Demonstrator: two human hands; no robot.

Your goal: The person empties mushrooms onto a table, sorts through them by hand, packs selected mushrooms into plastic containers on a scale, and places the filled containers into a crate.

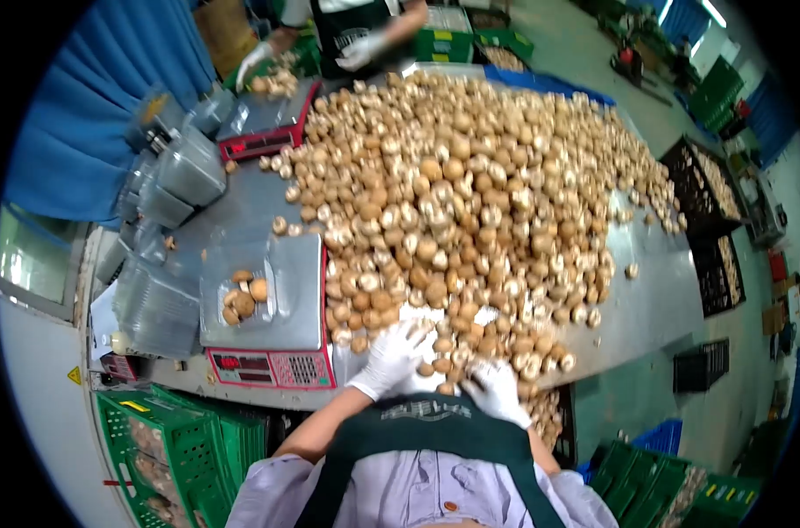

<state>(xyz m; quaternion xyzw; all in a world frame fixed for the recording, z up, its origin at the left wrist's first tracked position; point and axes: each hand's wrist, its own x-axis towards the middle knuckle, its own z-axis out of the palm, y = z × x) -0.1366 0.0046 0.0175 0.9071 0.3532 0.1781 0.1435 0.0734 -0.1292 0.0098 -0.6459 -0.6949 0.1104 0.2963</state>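
Note:
A large heap of brown mushrooms [470, 202] covers much of the metal table. At its near edge my left hand [395, 359], in a white glove, reaches in with its fingers stretched out against the mushrooms. My right hand [497, 391], also gloved in white, lies a little to the right, its fingers bent down among mushrooms; whether it grips one is hidden. Left of the heap stands a red digital scale [268, 366] with a metal top. On that top rests a clear plastic tray [281, 290] with several mushrooms [244, 297] in it.
Stacks of clear plastic trays [158, 299] stand at the table's left edge. Across the table a person with gloved hands [361, 51] works near a second red scale [268, 119]. Green crates [167, 440] stand at lower left, black crates [712, 189] beyond the right edge.

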